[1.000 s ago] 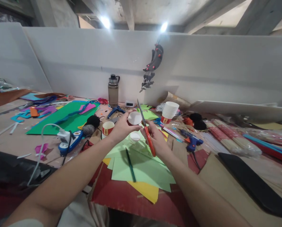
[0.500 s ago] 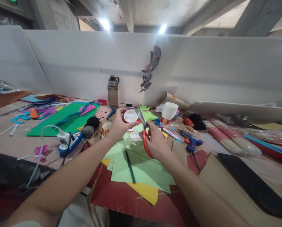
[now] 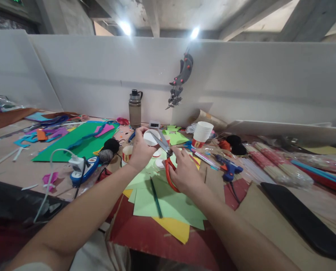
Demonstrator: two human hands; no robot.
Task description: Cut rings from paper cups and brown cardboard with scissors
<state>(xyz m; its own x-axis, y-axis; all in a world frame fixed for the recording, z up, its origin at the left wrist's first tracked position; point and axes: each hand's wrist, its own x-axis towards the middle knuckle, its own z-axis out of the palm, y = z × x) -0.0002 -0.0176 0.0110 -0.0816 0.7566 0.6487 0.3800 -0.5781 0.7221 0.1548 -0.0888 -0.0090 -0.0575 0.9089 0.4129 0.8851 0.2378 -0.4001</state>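
My left hand (image 3: pixel 142 150) grips a paper cup (image 3: pixel 150 138), its round white face turned up toward me; how much of the cup's wall is left I cannot tell. In my right hand (image 3: pixel 186 171) are scissors (image 3: pixel 168 171) with orange-red handles, their blades pointing up and left across the cup's right edge. The blades look slightly apart. Below the hands, a small white disc (image 3: pixel 159 163) lies on light green paper (image 3: pixel 173 205). A dark green pencil (image 3: pixel 155 197) rests on these sheets. Another red-and-white paper cup (image 3: pixel 126 154) stands left of my left hand.
A stack of paper cups (image 3: pixel 203 131) stands back right, near a blue glue gun (image 3: pixel 230 170). The water bottle (image 3: pixel 135 109) is by the white partition. A power strip (image 3: pixel 84 171), grey yarn (image 3: pixel 105 156) and green sheet (image 3: pixel 69 145) lie left. A black slab (image 3: pixel 303 222) lies right.
The cup in my left hand has moved slightly left and turned. The scissors have shifted left with my right hand, their blades now lower and more slanted across the cup.
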